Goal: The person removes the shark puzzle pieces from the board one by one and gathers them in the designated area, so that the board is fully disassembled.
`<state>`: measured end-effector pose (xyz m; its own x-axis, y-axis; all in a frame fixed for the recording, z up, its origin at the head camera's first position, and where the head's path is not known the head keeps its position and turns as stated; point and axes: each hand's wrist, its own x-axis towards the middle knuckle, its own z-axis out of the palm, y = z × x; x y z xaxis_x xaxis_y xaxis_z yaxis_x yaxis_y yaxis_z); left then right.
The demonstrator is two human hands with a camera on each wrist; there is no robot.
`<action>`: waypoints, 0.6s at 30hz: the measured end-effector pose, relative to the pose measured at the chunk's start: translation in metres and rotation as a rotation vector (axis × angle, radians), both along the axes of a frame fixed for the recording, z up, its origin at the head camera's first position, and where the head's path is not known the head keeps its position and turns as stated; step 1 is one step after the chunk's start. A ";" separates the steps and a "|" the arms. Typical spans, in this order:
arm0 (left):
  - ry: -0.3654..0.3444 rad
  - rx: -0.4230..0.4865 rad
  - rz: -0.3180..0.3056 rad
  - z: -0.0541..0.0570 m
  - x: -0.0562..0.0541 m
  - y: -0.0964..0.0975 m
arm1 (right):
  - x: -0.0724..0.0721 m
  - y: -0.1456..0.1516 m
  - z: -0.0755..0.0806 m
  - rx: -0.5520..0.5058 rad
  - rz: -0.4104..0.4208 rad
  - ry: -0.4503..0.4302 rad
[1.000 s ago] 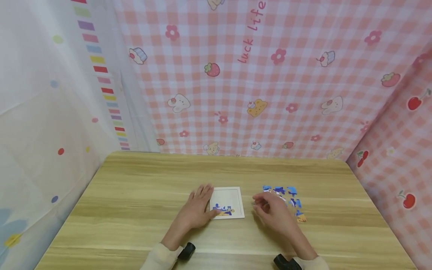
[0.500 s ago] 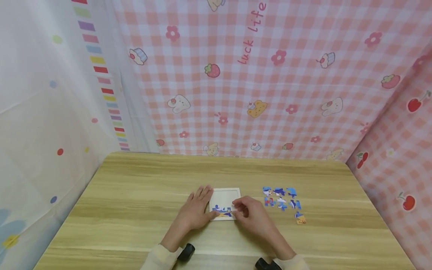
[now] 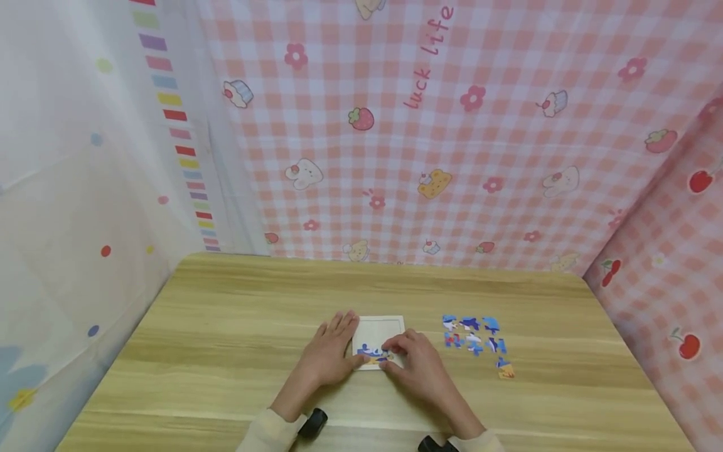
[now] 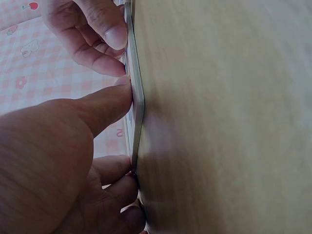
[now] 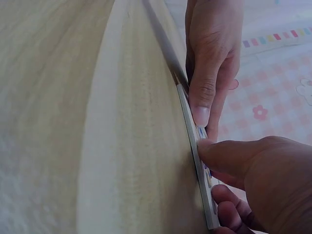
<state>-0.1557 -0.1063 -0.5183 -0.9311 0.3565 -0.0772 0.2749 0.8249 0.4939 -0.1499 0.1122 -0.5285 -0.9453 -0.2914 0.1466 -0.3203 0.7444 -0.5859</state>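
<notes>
A square puzzle tray [image 3: 380,328] with a pale rim lies flat on the wooden table. Along its near side sit joined jigsaw pieces [image 3: 369,351] in blue, white and yellow. My left hand [image 3: 326,356] lies along the tray's left edge, fingers extended, its thumb resting on the near left pieces. Over the near right part of the tray, my right hand [image 3: 419,367] pinches a small puzzle piece [image 3: 390,355] between thumb and index finger, mostly covered by the fingertips. Both wrist views show the tray's thin edge [image 4: 138,97] side-on, the two thumbs close together above it.
Several loose puzzle pieces [image 3: 469,323] lie in rows right of the tray, with one yellow-and-blue piece [image 3: 505,369] nearer the front. The wooden table [image 3: 237,326] ends at a pink checked cloth [image 3: 395,144] behind. Both wrists wear black cameras.
My right hand has moved left from beside the loose pieces to over the tray's near right part, uncovering those pieces. My left hand stays on the tray's left edge.
</notes>
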 end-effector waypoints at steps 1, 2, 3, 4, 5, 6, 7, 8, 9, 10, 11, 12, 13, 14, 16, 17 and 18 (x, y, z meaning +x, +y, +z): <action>-0.001 0.002 0.001 0.001 0.000 0.000 | 0.000 -0.001 0.000 0.003 0.000 0.004; -0.001 0.004 0.001 0.001 0.000 -0.001 | -0.001 -0.001 0.000 0.002 0.000 0.005; -0.001 0.003 0.002 0.002 0.000 -0.001 | -0.001 -0.002 -0.001 0.002 0.002 0.009; -0.002 0.005 0.003 0.002 0.000 -0.001 | -0.001 -0.001 -0.001 0.003 0.003 0.010; -0.004 0.006 0.005 0.001 0.000 0.000 | 0.000 -0.001 -0.001 0.001 0.003 0.010; -0.004 0.005 0.007 0.001 0.000 0.000 | 0.000 -0.001 -0.002 -0.001 0.003 0.011; -0.004 0.004 0.008 0.001 0.000 0.000 | 0.000 -0.001 -0.003 -0.001 0.003 0.010; -0.004 0.003 0.008 0.001 -0.001 0.000 | 0.000 0.000 -0.003 -0.001 0.005 0.014; -0.004 0.000 0.008 0.001 -0.001 0.000 | 0.000 0.000 -0.003 -0.002 0.004 0.014; -0.004 0.003 0.008 0.001 -0.001 0.000 | 0.000 0.000 -0.003 -0.003 0.001 0.011; -0.004 0.003 0.008 0.000 -0.001 0.001 | 0.001 0.000 -0.003 -0.007 0.002 0.012; -0.002 0.005 0.009 0.000 -0.001 0.001 | 0.001 0.000 -0.003 -0.012 0.003 0.012; 0.000 0.009 0.011 0.000 -0.001 0.001 | 0.001 0.000 -0.003 -0.013 0.004 0.015; 0.002 0.010 0.014 0.000 -0.002 0.001 | 0.001 0.000 -0.003 -0.017 0.009 0.020; 0.008 0.016 0.016 -0.001 -0.003 0.000 | 0.001 0.000 -0.003 -0.028 0.011 0.025; 0.011 0.017 0.015 -0.002 -0.003 0.001 | 0.001 0.000 -0.003 -0.033 0.012 0.028; 0.012 0.020 0.012 -0.003 -0.004 0.001 | 0.001 0.000 -0.003 -0.036 0.010 0.028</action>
<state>-0.1596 -0.1056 -0.5210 -0.9362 0.3465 -0.0593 0.2708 0.8184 0.5069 -0.1491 0.1121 -0.5314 -0.9378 -0.2947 0.1833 -0.3441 0.7200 -0.6027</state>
